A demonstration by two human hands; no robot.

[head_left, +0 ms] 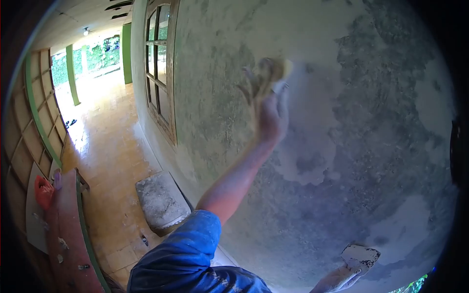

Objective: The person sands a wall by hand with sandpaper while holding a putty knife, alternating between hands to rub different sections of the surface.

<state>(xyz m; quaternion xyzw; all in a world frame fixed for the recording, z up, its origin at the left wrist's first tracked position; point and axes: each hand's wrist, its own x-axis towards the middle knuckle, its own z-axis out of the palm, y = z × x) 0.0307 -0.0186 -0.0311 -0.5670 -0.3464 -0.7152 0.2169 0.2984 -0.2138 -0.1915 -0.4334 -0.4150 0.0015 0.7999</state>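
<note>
My left hand [266, 93] is raised against the wall [220, 112], its outline smeared by motion. Some of its fingers splay to the left, while the others press a pale, flat putty scraper [287, 72] to the surface. Low on the right, my right hand [339, 279] grips a second flat scraper [360, 255] coated with whitish putty, its edge dark and crusted. Patches of smooth, pale filler cover parts of the mottled grey-green wall around my left hand.
A wood-framed window [159, 68] is set in the wall to the left. Below, a grey, dusty rectangular block [162, 200] rests on the tiled floor [110, 146]. At the lower left stands a reddish table [66, 229] with a red plastic bag [44, 192].
</note>
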